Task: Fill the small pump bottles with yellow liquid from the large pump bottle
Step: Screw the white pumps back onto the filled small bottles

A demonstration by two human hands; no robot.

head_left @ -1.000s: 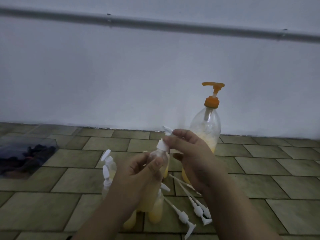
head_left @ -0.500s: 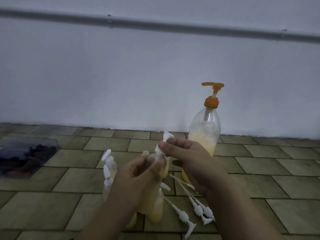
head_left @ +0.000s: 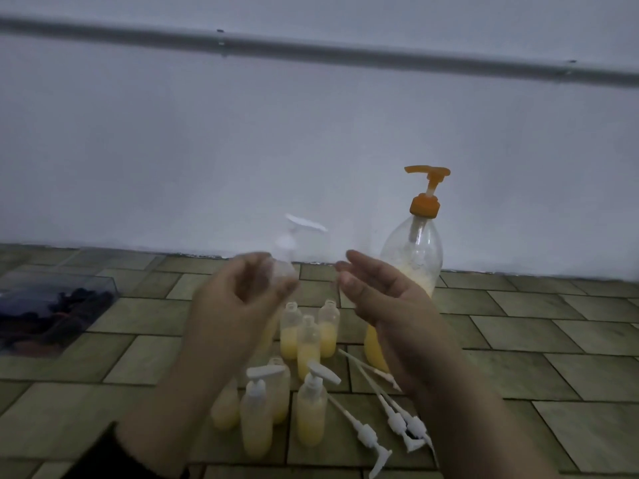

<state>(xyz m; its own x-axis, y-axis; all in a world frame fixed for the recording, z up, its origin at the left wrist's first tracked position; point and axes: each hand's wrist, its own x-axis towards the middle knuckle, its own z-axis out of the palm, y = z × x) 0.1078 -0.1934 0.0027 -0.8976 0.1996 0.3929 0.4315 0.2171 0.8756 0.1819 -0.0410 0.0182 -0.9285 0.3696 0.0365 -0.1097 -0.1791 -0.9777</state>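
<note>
Head view of a tiled floor (head_left: 518, 375) meeting a pale wall (head_left: 311, 133), which carried a grey pipe (head_left: 345, 51) running across its upper part. The left hand (head_left: 238, 299) was raised at centre, its fingers curled around a small capped bottle (head_left: 285, 261) whose white pump head (head_left: 306, 223) stood above the knuckles; this bottle was motion-blurred, and its fill level could not be read. The right hand (head_left: 383, 299) was held just to the right of it, apart from the bottle, palm turned inward with the fingers loosely spread and holding nothing. The large pump bottle (head_left: 413, 261), clear with an orange pump (head_left: 427, 188), stood upright at the far right near the wall, its lower part hidden behind the right hand; yellow liquid showed in it. Between the hands, three open small bottles (head_left: 307, 337) stood close together on the floor, each partly filled with yellow liquid. Nearer the viewer stood a group of small bottles, two of them capped bottles (head_left: 311, 409) with white pumps and yellow liquid. To their right several loose white pumps (head_left: 394, 420) with long tubes lay flat on the tiles. At the far left lay a clear box (head_left: 58, 299) with dark contents that could not be identified
</note>
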